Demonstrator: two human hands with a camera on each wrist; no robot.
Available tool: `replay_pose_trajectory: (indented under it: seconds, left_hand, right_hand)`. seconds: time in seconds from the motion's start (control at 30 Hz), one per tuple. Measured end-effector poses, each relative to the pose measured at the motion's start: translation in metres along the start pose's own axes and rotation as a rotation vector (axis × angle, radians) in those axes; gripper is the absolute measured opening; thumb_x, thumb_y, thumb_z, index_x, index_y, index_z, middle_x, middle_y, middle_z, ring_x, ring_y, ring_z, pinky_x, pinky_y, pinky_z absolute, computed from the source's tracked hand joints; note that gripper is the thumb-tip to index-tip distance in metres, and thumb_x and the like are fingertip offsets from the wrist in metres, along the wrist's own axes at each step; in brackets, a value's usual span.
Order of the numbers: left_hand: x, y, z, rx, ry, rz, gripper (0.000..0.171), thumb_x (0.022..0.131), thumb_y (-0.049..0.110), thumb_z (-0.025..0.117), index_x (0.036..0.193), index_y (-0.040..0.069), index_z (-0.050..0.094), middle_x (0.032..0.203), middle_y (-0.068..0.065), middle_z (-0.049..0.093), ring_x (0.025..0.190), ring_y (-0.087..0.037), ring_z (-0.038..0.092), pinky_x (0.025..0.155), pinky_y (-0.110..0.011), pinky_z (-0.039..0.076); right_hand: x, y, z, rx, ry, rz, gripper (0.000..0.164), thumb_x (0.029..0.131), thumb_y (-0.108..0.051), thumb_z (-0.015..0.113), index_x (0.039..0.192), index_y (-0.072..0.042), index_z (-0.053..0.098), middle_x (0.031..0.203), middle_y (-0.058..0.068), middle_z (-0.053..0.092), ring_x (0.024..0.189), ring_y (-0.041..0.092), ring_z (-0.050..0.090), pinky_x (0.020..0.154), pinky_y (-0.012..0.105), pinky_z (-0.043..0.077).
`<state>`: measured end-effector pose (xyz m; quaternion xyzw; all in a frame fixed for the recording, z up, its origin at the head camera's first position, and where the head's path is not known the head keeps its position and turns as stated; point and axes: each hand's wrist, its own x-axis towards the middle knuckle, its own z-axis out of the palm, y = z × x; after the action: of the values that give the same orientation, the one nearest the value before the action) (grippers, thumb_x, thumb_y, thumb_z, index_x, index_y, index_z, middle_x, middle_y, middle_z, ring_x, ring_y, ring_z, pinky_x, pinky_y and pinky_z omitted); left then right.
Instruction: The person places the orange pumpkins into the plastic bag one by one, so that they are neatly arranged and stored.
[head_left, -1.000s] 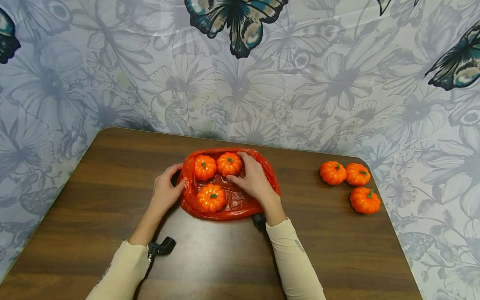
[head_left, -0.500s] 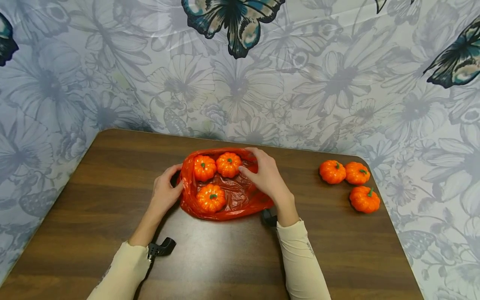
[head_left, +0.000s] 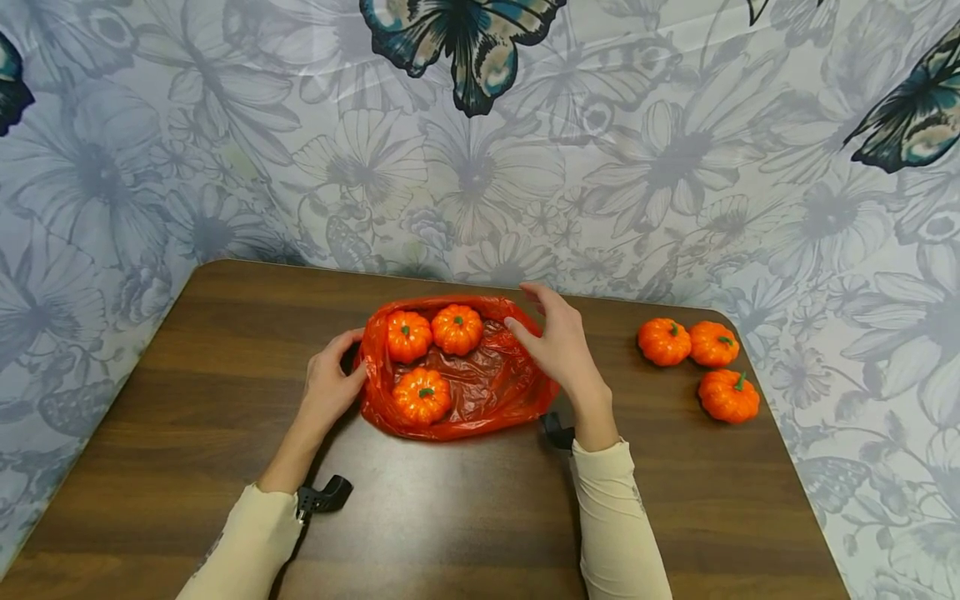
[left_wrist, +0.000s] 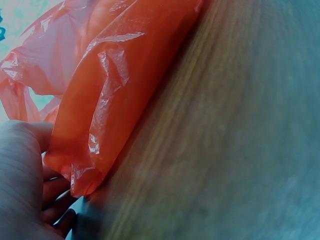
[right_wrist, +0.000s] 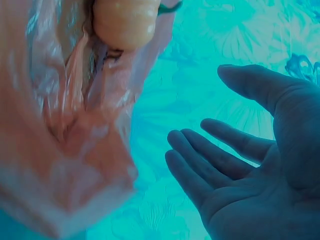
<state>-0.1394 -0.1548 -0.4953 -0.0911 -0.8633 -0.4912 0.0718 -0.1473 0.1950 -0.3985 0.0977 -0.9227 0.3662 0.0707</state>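
Note:
A red plastic bag (head_left: 495, 387) lies spread open on the table. Inside it sit a small orange pumpkin (head_left: 408, 337) at the back left, a second pumpkin (head_left: 457, 330) beside it, and a third pumpkin (head_left: 422, 397) nearer the front. My left hand (head_left: 330, 383) holds the bag's left edge between thumb and fingers; the left wrist view shows the bag's wall (left_wrist: 110, 110) at the thumb. By the bag's right side, my right hand (head_left: 561, 343) has its fingers spread with nothing in them. The right wrist view shows that hand (right_wrist: 250, 170) apart from the bag.
Three more pumpkins stand at the table's back right: one pumpkin (head_left: 663, 342), another pumpkin (head_left: 713, 344) touching or close to it, and a pumpkin (head_left: 729, 397) in front. The brown table (head_left: 435, 533) ends at a wall with flower and butterfly print (head_left: 495, 192).
My right hand has drawn back to the right, away from the back-right pumpkin in the bag and out past the bag's rim. My left hand has stayed at the bag's left edge.

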Motion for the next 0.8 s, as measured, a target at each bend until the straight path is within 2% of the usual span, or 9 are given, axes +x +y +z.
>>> replay_pose_trajectory:
  seconds: [0.23, 0.4, 0.57, 0.8]
  left_hand:
    - [0.000, 0.000, 0.000, -0.007, 0.012, 0.013, 0.036, 0.091, 0.002, 0.073, 0.127, 0.002, 0.070, 0.130, -0.023, 0.070, 0.129, -0.043, 0.063, 0.115, -0.059, 0.042]
    - [0.000, 0.000, 0.000, -0.001, 0.018, 0.024, 0.036, 0.090, 0.002, 0.073, 0.126, 0.002, 0.070, 0.129, -0.024, 0.070, 0.127, -0.043, 0.063, 0.113, -0.060, 0.042]
    - [0.000, -0.002, 0.000, 0.020, 0.024, 0.019, 0.037, 0.090, 0.002, 0.073, 0.126, 0.001, 0.070, 0.129, -0.024, 0.070, 0.127, -0.044, 0.063, 0.113, -0.058, 0.043]
    - [0.001, -0.002, 0.000, 0.026, 0.027, 0.026, 0.037, 0.090, 0.002, 0.073, 0.126, 0.001, 0.070, 0.129, -0.024, 0.070, 0.126, -0.044, 0.064, 0.113, -0.058, 0.044]
  right_hand:
    - [-0.010, 0.015, -0.018, -0.030, 0.023, -0.002, 0.055, 0.097, -0.019, 0.076, 0.147, -0.004, 0.056, 0.145, 0.016, 0.062, 0.135, 0.034, 0.059, 0.115, 0.052, 0.048]
    - [-0.021, 0.035, -0.037, -0.086, 0.134, 0.007, 0.051, 0.095, -0.018, 0.078, 0.140, -0.002, 0.062, 0.137, 0.017, 0.068, 0.128, 0.037, 0.064, 0.111, 0.053, 0.051]
    - [-0.030, 0.052, -0.057, -0.083, 0.253, 0.037, 0.047, 0.093, -0.013, 0.079, 0.135, 0.001, 0.064, 0.132, 0.021, 0.069, 0.125, 0.039, 0.066, 0.110, 0.055, 0.051]
    - [-0.040, 0.071, -0.077, -0.086, 0.329, 0.089, 0.045, 0.094, -0.009, 0.078, 0.135, 0.002, 0.064, 0.134, 0.023, 0.068, 0.126, 0.043, 0.064, 0.110, 0.057, 0.050]
